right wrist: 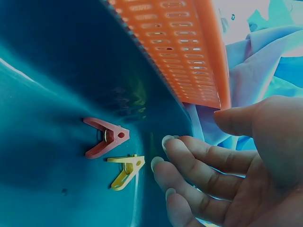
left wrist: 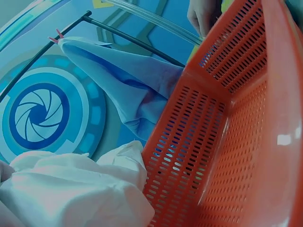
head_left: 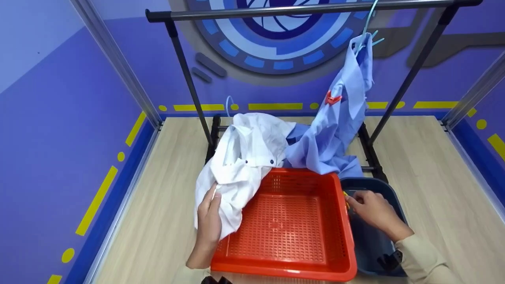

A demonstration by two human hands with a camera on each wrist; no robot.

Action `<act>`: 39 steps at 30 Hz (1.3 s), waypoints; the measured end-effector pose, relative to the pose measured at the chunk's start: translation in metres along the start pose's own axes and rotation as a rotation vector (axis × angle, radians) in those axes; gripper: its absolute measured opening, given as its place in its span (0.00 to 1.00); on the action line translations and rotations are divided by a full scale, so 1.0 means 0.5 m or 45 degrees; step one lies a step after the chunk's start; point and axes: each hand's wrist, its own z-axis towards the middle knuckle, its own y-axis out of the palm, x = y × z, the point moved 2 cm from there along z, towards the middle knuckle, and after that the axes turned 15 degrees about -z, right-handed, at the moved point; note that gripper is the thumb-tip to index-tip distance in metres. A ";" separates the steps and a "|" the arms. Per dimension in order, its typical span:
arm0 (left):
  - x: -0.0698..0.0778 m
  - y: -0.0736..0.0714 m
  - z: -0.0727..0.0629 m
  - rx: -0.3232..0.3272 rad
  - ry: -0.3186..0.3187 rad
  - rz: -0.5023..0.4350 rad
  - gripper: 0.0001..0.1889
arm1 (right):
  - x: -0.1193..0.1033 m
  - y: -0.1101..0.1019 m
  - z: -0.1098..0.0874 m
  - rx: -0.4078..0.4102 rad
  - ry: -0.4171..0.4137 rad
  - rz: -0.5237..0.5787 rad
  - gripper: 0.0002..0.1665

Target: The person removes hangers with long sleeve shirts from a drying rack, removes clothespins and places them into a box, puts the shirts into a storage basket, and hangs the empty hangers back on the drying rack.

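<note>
My left hand (head_left: 209,215) grips the edge of a white shirt (head_left: 252,138), thumb on top. The shirt has dark buttons and lies bunched over the left side of a red basket (head_left: 276,225); a pale blue hanger hook (head_left: 229,104) sticks up behind it. My right hand (head_left: 373,207) reaches into a dark basin (head_left: 367,252), thumb apart from the loosely bent fingers and nothing between them in the right wrist view. Close to its fingertips, a yellow clothespin (right wrist: 127,169) and a red clothespin (right wrist: 106,137) lie in the basin.
A dark metal clothes rack (head_left: 276,12) stands over the work against a patterned wall. From its bar hangs a blue shirt (head_left: 335,130) with a red clip (head_left: 332,98) on it, its lower end draping to the basket's far rim. Wooden floor (head_left: 138,205) surrounds everything.
</note>
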 end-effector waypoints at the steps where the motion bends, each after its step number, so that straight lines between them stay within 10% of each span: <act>1: -0.001 0.000 -0.001 -0.004 -0.010 -0.017 0.22 | 0.000 -0.001 0.000 0.008 -0.002 -0.006 0.19; 31: -0.002 0.007 -0.025 -0.391 -0.038 -0.173 0.24 | -0.054 -0.040 -0.025 0.423 -0.128 0.246 0.16; 39: -0.005 0.011 -0.032 -0.509 0.079 -0.088 0.19 | -0.078 -0.052 -0.031 0.490 -0.197 0.324 0.12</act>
